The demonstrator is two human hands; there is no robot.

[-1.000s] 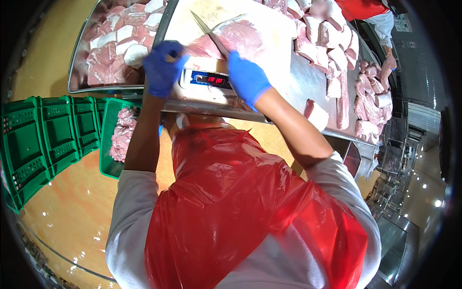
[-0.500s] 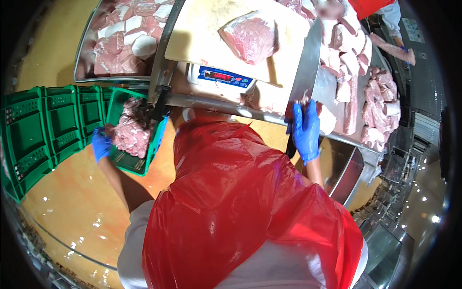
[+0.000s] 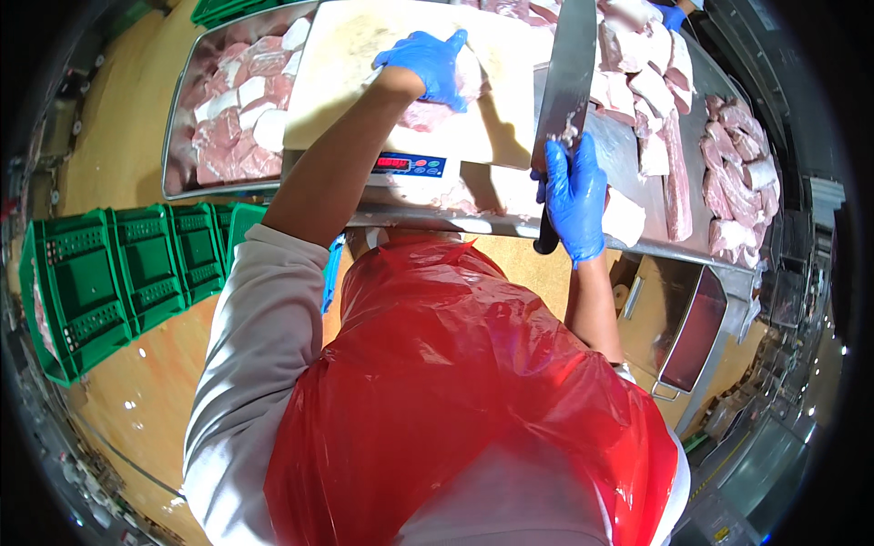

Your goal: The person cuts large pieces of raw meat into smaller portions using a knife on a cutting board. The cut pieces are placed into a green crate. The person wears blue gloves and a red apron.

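My left hand [image 3: 430, 65], in a blue glove, grips a piece of raw pork [image 3: 424, 116] from above. The meat lies on a white cutting board [image 3: 337, 86], mostly covered by the hand. Under the board's near edge shows a scale [image 3: 428, 169] with a red lit display. My blue-gloved right hand [image 3: 577, 202] is closed round the handle of a large knife [image 3: 566, 77] at the board's right side. Its broad blade points away from me, with meat scraps stuck near the handle.
A metal tray [image 3: 173, 136] of pork pieces stands left of the board. Green crates [image 3: 137, 264] are below it. Pork strips [image 3: 737, 173] and chunks [image 3: 651, 86] lie on the metal table [image 3: 678, 250] to the right. Another person's gloved hand [image 3: 672, 16] shows at the far right.
My left hand has left the green crate of meat scraps and come up onto the pork on the board. The right hand still holds the knife. The view has shifted slightly.
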